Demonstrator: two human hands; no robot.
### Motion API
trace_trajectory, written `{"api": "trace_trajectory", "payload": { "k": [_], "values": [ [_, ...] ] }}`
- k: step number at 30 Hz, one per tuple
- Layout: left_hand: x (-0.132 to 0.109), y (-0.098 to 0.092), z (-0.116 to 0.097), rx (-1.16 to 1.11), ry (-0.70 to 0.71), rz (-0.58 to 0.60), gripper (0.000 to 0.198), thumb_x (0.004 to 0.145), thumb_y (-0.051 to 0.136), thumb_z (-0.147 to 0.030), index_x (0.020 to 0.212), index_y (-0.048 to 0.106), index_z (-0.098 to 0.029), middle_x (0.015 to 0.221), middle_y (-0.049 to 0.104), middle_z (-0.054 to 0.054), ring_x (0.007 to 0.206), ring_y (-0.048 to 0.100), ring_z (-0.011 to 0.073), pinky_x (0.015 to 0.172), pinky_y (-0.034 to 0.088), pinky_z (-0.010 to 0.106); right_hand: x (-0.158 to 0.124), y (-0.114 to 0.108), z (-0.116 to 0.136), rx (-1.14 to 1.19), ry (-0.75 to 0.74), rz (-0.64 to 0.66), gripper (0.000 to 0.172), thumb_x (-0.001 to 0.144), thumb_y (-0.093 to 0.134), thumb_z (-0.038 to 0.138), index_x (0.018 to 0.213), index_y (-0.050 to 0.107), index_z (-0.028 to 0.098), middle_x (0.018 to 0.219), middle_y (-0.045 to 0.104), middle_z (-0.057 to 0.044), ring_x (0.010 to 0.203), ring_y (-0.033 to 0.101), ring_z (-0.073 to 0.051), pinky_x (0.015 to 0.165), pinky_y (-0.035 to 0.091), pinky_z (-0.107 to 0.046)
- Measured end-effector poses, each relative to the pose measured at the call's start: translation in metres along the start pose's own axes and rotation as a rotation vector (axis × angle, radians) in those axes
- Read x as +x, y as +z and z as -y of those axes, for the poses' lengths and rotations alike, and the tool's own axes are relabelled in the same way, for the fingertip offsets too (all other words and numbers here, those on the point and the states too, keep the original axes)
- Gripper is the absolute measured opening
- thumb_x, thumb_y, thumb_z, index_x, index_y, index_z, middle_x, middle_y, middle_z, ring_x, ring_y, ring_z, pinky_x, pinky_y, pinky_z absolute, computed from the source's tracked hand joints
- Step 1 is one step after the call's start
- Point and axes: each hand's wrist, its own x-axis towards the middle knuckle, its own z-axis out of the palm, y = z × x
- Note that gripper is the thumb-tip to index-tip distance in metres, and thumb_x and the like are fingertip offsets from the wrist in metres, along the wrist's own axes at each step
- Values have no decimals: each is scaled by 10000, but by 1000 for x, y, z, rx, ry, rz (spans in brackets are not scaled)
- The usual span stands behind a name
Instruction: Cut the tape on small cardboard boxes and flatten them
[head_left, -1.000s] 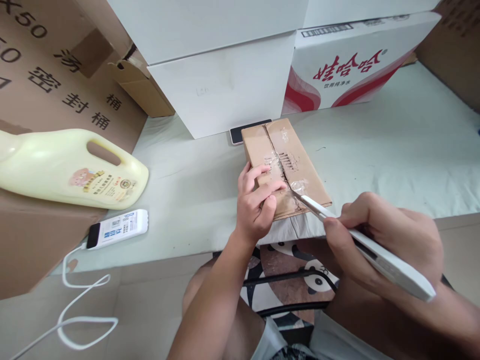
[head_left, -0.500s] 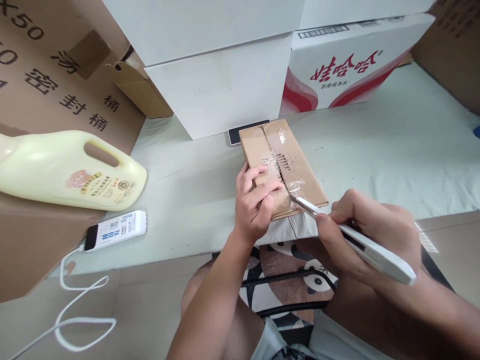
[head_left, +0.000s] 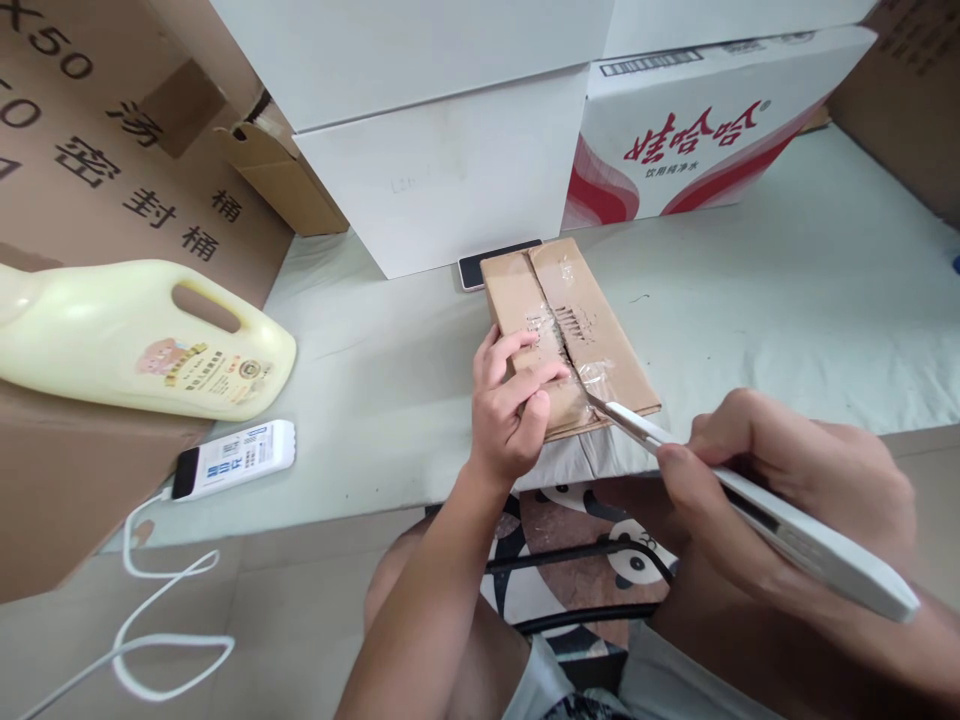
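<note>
A small brown cardboard box [head_left: 600,325] lies on the pale cloth-covered surface, clear tape across its centre seam and several small cuts in its top. Over its left edge my left hand [head_left: 514,405] is holding it, with bent fingers on the top flap beside the seam. My right hand [head_left: 795,490] is closed round a knife [head_left: 750,490] with a long white handle. The blade's tip is at the seam near the box's closest end, by a wrinkled strip of tape; how deep it sits cannot be told.
A dark phone [head_left: 480,270] lies just behind the box, against white cartons [head_left: 450,180]. To the left are a pale yellow jug [head_left: 135,340], a white power bank [head_left: 236,460] with a cable, and large brown cartons [head_left: 180,140]. A red-and-white carton [head_left: 697,150] stands at the back right.
My right hand and the knife have shifted right and towards me, with the tip sliding slightly along the seam towards the near end. My left hand keeps its place on the box.
</note>
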Motion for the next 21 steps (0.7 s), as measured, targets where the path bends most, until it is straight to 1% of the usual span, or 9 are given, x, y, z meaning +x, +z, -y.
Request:
{"api": "trace_trajectory", "payload": {
  "k": [4, 7, 10, 14, 17, 19, 21],
  "values": [
    [0, 0, 0, 7, -3, -2, 405, 1002, 388, -315, 979, 782, -222, 1269, 667, 108, 1233, 629, 262, 1257, 382, 535, -3, -4, 3, 37, 5, 20, 289, 849, 640, 141, 694, 415, 237, 463, 425, 102, 333, 331, -48, 352, 324, -196],
    [0, 1, 1, 10, 3, -11, 411, 1002, 384, -315, 973, 783, -220, 1252, 675, 107, 1227, 635, 262, 1253, 388, 532, -4, -6, 8, 22, 41, 8, 294, 862, 630, 131, 704, 407, 240, 479, 418, 104, 349, 326, -53, 367, 307, -213],
    [0, 2, 1, 2, 9, -22, 410, 1003, 385, -318, 975, 783, -223, 1253, 673, 106, 1230, 634, 260, 1250, 393, 532, -3, -7, 11, -15, 46, -2, 313, 863, 643, 109, 709, 405, 242, 479, 416, 107, 359, 324, -53, 374, 285, -217],
    [-1, 2, 2, 3, -10, -13, 405, 1003, 390, -319, 987, 784, -227, 1276, 664, 104, 1236, 628, 261, 1255, 384, 536, -4, -8, 7, -31, 39, 3, 306, 873, 648, 126, 715, 414, 244, 469, 450, 100, 366, 358, -56, 382, 296, -212],
    [-2, 1, 3, 3, -7, -16, 403, 1002, 394, -322, 984, 784, -224, 1284, 660, 105, 1229, 627, 262, 1253, 386, 539, -9, -9, 3, 34, 11, -2, 307, 860, 656, 122, 713, 415, 243, 455, 473, 100, 347, 365, -50, 374, 306, -197],
    [-2, 1, 5, -4, 6, -24, 396, 1003, 401, -320, 985, 784, -220, 1284, 660, 109, 1219, 631, 262, 1249, 391, 540, -9, -9, 5, 71, 8, -21, 301, 870, 647, 158, 701, 411, 239, 460, 512, 88, 337, 376, -51, 356, 285, -205],
    [-2, 2, 5, -7, 11, -27, 395, 1006, 402, -322, 988, 783, -219, 1287, 659, 111, 1215, 632, 261, 1247, 393, 541, -4, -8, 9, 6, 71, -55, 306, 899, 621, 229, 684, 403, 235, 477, 555, 69, 344, 408, -58, 352, 277, -220]
  ]
}}
